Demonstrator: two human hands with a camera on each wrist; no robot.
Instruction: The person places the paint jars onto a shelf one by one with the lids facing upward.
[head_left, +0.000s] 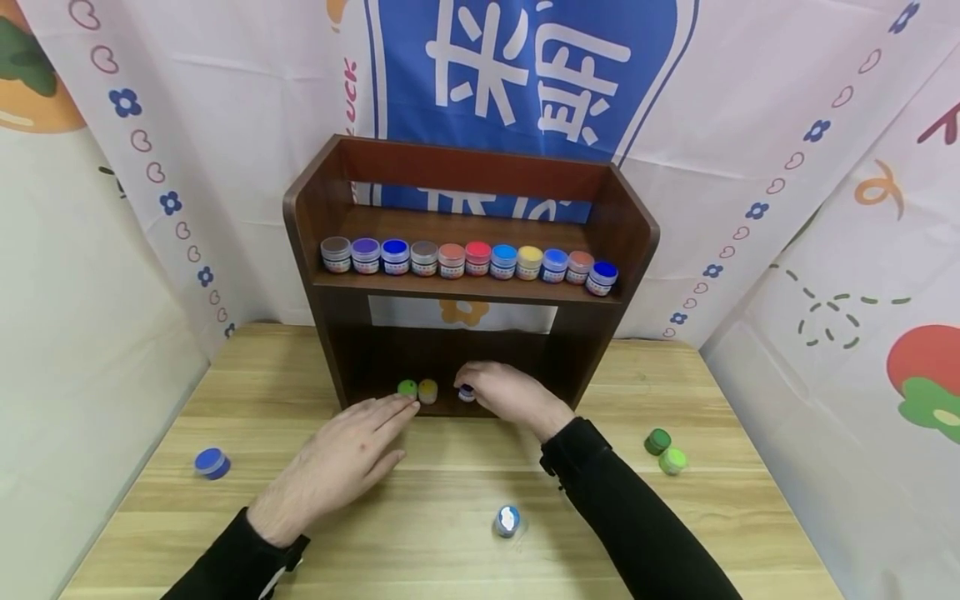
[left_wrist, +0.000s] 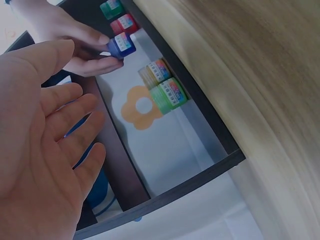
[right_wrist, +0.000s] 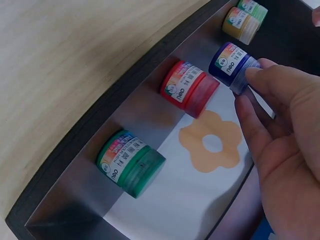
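Observation:
My right hand [head_left: 512, 395] pinches a dark blue paint jar [right_wrist: 231, 65] by its lid between thumb and fingers, at the lower level of a dark brown two-tier shelf [head_left: 480, 288]. To its left stand a yellow jar [head_left: 427, 392] and a light green jar [head_left: 407, 388]. On the other side, a red jar [right_wrist: 189, 89] and a green jar [right_wrist: 130, 162] show in the right wrist view; the right hand hides them from the head view. My left hand [head_left: 347, 450] holds nothing, its fingers extended near the light green jar at the shelf's front edge.
Several paint jars [head_left: 452, 260] line the upper tier. On the wooden table lie a blue jar [head_left: 212, 463] at left, a blue-lidded jar [head_left: 507, 521] at front, and a dark green jar [head_left: 657, 442] beside a light green one [head_left: 672, 461] at right. Printed cloth hangs behind.

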